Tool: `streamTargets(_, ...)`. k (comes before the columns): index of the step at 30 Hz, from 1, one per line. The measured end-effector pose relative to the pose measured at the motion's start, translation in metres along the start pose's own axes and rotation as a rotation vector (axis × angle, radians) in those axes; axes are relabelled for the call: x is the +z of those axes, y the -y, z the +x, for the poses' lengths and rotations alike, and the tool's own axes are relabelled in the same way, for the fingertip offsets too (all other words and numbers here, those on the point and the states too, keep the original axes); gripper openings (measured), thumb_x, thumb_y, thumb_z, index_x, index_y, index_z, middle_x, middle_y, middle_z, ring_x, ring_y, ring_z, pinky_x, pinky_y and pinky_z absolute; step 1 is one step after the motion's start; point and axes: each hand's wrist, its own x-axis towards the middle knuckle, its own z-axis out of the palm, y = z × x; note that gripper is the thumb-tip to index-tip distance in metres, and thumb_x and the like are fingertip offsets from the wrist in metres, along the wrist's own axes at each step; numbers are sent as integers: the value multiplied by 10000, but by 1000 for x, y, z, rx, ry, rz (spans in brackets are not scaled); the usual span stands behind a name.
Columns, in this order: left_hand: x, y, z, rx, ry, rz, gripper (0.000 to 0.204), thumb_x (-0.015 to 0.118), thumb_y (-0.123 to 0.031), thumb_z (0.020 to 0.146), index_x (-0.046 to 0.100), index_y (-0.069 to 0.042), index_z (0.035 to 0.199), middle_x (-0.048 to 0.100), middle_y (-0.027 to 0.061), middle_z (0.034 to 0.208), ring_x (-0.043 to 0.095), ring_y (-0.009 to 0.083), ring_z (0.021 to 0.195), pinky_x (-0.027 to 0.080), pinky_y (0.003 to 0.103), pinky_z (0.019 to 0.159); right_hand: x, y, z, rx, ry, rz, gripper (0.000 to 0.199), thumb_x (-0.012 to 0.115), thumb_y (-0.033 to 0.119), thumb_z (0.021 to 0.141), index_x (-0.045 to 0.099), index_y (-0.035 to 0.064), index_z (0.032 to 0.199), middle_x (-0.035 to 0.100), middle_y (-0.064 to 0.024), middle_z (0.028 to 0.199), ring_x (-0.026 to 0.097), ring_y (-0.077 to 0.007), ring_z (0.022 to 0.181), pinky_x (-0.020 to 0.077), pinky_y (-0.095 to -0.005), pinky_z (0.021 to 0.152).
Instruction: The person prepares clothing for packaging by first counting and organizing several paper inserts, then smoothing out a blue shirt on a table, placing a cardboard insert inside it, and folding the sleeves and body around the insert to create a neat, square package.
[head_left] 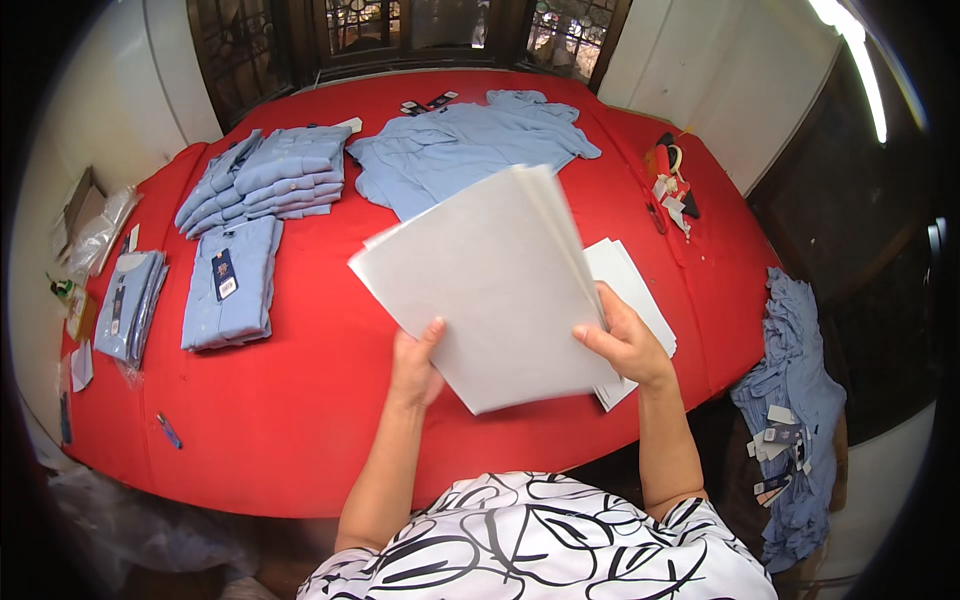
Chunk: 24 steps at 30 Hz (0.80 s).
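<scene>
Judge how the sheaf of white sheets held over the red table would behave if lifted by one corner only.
The white sheets look thin, so they would probably droop. They already fan apart at the top edge, so loose ones may slide out. Both the left hand and the right hand support them, suggesting a one-handed hold is awkward.

This looks like a small garment finishing and packing room. A large table covered in red cloth fills the space, bearing a stack of folded light-blue shirts, single folded shirts with tags, one bagged in clear plastic, and an unfolded shirt. Loose hang tags lie near the edge; more shirts are heaped beside the table.
</scene>
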Motion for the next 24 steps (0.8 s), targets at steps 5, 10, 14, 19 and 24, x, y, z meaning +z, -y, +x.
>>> streamTargets(5, -17, -41, 13, 193, 22, 403, 320, 758, -99, 853, 635, -6, 1133, 680, 75, 1050, 633, 159, 965, 502, 320, 894, 35, -61, 24, 153, -159, 256, 437, 599, 100, 948, 484, -40, 1346, 578, -99, 1273, 519, -184, 1193, 395, -346, 1048)
streamTargets(10, -12, -49, 18, 334, -16, 433, 443, 764, -133, 853, 554, -14, 1224, 642, 75, 1094, 602, 149, 1016, 485, 306, 906, 50, -82, 28, 14, -225, 368, 475, 655, 106, 916, 483, -14, 1342, 585, -104, 1254, 527, -195, 1192, 415, -352, 1030)
streamTargets(14, 1, -59, 21, 479, -19, 452, 514, 751, -196, 877, 483, -15, 1277, 599, 83, 1145, 561, 158, 1095, 450, 311, 952, 32, -62, 18, -136, -304, 314, 588, 665, 155, 889, 410, -13, 1392, 576, -120, 1236, 553, -196, 1139, 458, -334, 954)
streamTargets(19, 11, -40, 24, 447, -73, 546, 470, 640, -322, 964, 501, 21, 1253, 601, 94, 1136, 557, 158, 1078, 439, 304, 945, 35, -60, 18, -242, -365, 424, 613, 611, 166, 901, 343, -10, 1424, 532, -123, 1252, 534, -145, 1046, 442, -257, 791)
streamTargets(24, -16, -11, 38, 251, -197, 585, 466, 453, -380, 1055, 580, 53, 1174, 648, 85, 1030, 579, 138, 965, 466, 313, 870, 59, -102, 11, 40, -261, 351, 617, 525, 85, 937, 258, -32, 1482, 423, -165, 1431, 372, -216, 1359, 257, -361, 1151)
